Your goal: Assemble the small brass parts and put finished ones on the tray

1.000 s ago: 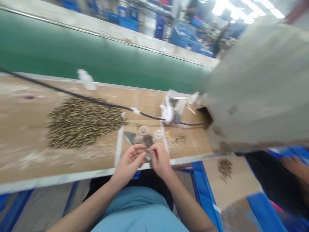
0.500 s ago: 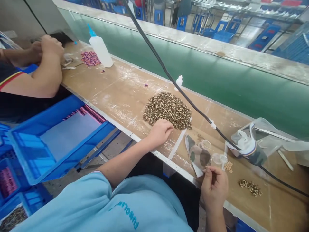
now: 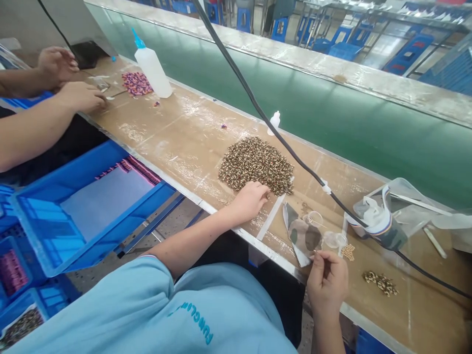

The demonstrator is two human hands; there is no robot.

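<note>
At the near edge of a big pile of small gold-and-brown pieces (image 3: 256, 164), my left hand (image 3: 249, 201) rests with its fingers bent and pressed together. Whatever its fingertips hold is hidden. My right hand (image 3: 328, 278) is pinched over the table's front edge, thumb against forefinger; a tiny pale bit shows at the tips, too small to name. Just beyond it lie a grey-and-brown patterned sheet (image 3: 304, 233) and a small clear round dish (image 3: 334, 239). Tiny tan beads (image 3: 348, 252) sit beside the dish. A smaller group of gold-and-brown pieces (image 3: 381, 283) lies farther right.
A black cable (image 3: 254, 101) hangs diagonally across the table. A large white bottle (image 3: 155, 71) stands by pink-purple pieces (image 3: 136, 83), near a co-worker's hands (image 3: 79, 96). There is a small dropper bottle (image 3: 274, 123), a clear plastic tray (image 3: 405, 189) and a blue bin (image 3: 47, 236).
My left hand has shifted slightly right along the pile's edge. My right hand keeps its pinch in nearly the same place. The co-worker's hands have moved apart and one has lowered.
</note>
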